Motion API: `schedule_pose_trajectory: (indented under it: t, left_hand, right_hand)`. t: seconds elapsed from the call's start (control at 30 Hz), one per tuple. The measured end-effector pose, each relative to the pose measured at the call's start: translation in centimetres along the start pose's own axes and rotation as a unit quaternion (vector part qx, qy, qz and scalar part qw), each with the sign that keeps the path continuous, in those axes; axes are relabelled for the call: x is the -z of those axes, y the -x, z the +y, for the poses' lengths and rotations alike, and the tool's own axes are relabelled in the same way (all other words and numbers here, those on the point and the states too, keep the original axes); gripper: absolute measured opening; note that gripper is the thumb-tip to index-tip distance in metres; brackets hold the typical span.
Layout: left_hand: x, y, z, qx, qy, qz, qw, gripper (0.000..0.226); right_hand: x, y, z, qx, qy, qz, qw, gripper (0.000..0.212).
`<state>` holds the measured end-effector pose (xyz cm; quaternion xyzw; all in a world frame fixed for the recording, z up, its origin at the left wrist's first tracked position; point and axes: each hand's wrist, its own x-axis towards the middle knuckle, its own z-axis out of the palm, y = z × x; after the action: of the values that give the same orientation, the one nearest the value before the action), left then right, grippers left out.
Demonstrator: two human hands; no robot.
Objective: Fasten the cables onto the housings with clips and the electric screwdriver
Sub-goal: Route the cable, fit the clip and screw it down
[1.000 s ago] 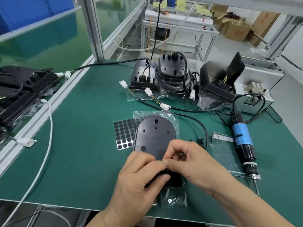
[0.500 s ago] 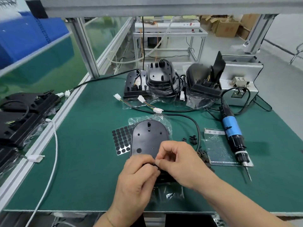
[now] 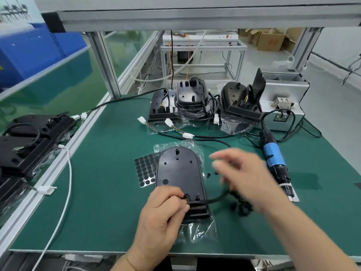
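One black housing (image 3: 178,169) lies flat near the middle of the tabletop's (image 3: 97,192) front edge, on a clear plastic bag (image 3: 197,233). Its far end is rounded, its face smooth with several small holes and one larger round one, and its near end is squared off with a ribbed block. One black cable (image 3: 216,199) leaves that near end to the right and curves up toward the far side. The left hand (image 3: 162,216) rests on the housing's near left corner, thumb and forefinger pinching the cable where it meets the housing. The right hand (image 3: 246,177) is blurred, raised over the mat right of the housing, its fingers loosely spread with nothing seen in them. Under it lie small black clips (image 3: 241,207), too smeared to count. One electric screwdriver (image 3: 273,155) with a blue band lies toward the right edge. One sheet of round black pads (image 3: 144,169) touches the housing's left side. Three other housings (image 3: 190,96) stand along the far edge, four white connectors (image 3: 169,122) just before them, and a grey screw feeder (image 3: 283,112) sits at the far right corner.
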<state>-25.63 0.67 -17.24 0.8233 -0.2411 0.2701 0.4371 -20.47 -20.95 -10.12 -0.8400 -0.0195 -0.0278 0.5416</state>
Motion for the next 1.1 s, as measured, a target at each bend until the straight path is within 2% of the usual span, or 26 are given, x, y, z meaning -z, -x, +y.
schedule_pose_trajectory:
  t: [0.03,0.07,0.13,0.2,0.23,0.37,0.43,0.5,0.53,0.6,0.63,0.67,0.73,0.8,0.9,1.1]
  left_hand:
    - [0.0,0.0,0.0,0.005,0.002,-0.001,1.0,0.011]
    - [-0.1,0.0,0.1,0.009,0.003,-0.003,1.0,0.012]
    - [0.0,0.1,0.0,0.013,-0.002,-0.004,1.0,0.013]
    - [0.0,0.1,0.0,0.016,-0.004,-0.004,1.0,0.014]
    - [0.0,0.1,0.0,0.019,-0.005,-0.003,1.0,0.014]
    - [0.1,0.1,0.0,0.024,-0.005,-0.01,1.0,0.014]
    - [0.2,0.0,-0.1,0.021,-0.004,-0.019,1.0,0.014]
    - [0.3,0.0,-0.2,0.02,-0.005,-0.023,1.0,0.014]
    - [0.3,0.0,-0.2,0.019,-0.007,-0.022,1.0,0.014]
    - [0.3,0.1,-0.3,0.017,-0.012,-0.019,1.0,0.014]
    - [0.3,0.1,-0.3,0.014,-0.014,-0.016,1.0,0.014]
    - [0.3,0.1,-0.3,0.01,-0.016,-0.012,1.0,0.014]
    - [0.2,0.2,-0.3,0.005,-0.025,-0.005,1.0,0.014]
    - [0.1,0.2,-0.2,0.006,-0.027,0.0,1.0,0.014]
    - [0.0,0.2,-0.1,0.008,-0.032,0.001,0.999,0.015]
    - [0.0,0.2,-0.1,0.005,-0.042,-0.013,0.999,0.015]
  right_hand:
    - [2.2,-1.4,0.9,0.004,0.114,0.091,0.989,0.011]
    - [4.2,-2.7,1.7,-0.02,0.237,0.152,0.959,0.023]
    - [6.8,-4.6,4.0,-0.131,0.386,0.164,0.898,0.059]
    - [7.5,-5.5,6.1,-0.208,0.424,0.129,0.872,0.081]
    - [7.5,-5.8,7.0,-0.224,0.419,0.124,0.871,0.082]
    - [8.2,-6.6,8.1,-0.24,0.368,0.145,0.886,0.053]
    - [9.1,-6.7,7.7,-0.236,0.347,0.155,0.895,0.046]
    - [10.0,-6.3,6.7,-0.224,0.284,0.169,0.917,0.044]
    - [10.3,-6.1,5.9,-0.219,0.211,0.178,0.936,0.044]
    - [10.3,-5.3,3.7,-0.211,-0.031,0.189,0.959,0.038]
    - [10.0,-5.0,2.4,-0.199,-0.163,0.179,0.95,0.034]
    - [9.4,-4.6,1.3,-0.176,-0.29,0.163,0.926,0.033]
    - [7.8,-3.9,-0.9,-0.134,-0.455,0.129,0.871,0.042]
    - [5.8,-3.4,-2.8,-0.11,-0.498,0.1,0.854,0.049]
    - [2.1,-3.0,-5.1,-0.05,-0.523,0.093,0.846,0.038]
    - [-3.0,-2.9,-7.6,0.098,-0.447,0.161,0.874,0.03]
